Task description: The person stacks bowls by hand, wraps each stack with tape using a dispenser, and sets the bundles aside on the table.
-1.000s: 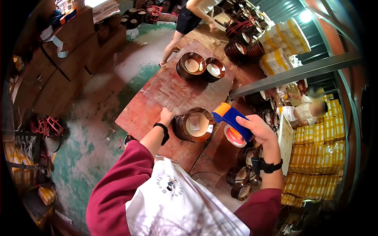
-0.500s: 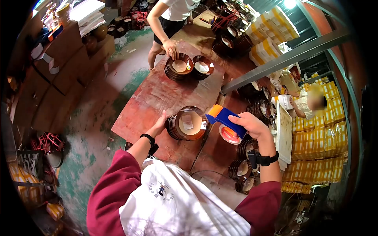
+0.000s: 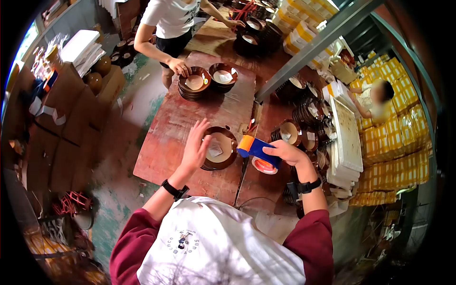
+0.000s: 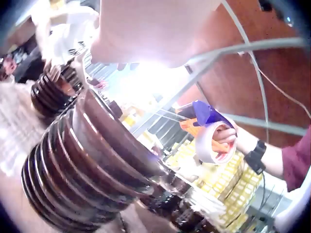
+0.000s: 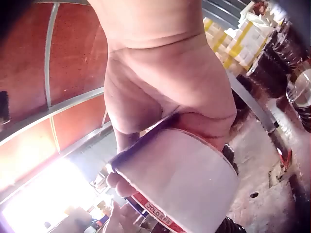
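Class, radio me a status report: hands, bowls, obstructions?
Right hand gripping tape dispenser. Left hand at near bowl stack, contact unclear. Nothing visible between dispenser and stack.

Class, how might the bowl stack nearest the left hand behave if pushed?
The bowl stack is probably heavy, with several bowls nested together. Its glossy walls may feel slippery, and with no binding visible, it could shift apart.

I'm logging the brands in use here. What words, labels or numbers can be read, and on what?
"JOLD": red inner band of the tape roll; characters after it too blurred.
"Benco", probably: the wearer's shirt; the rest of that ring of lettering is unclear.
Too small or blurred to read: the slip in the near bowl, the other person's shirt print, any marks on the yellow-taped packages.
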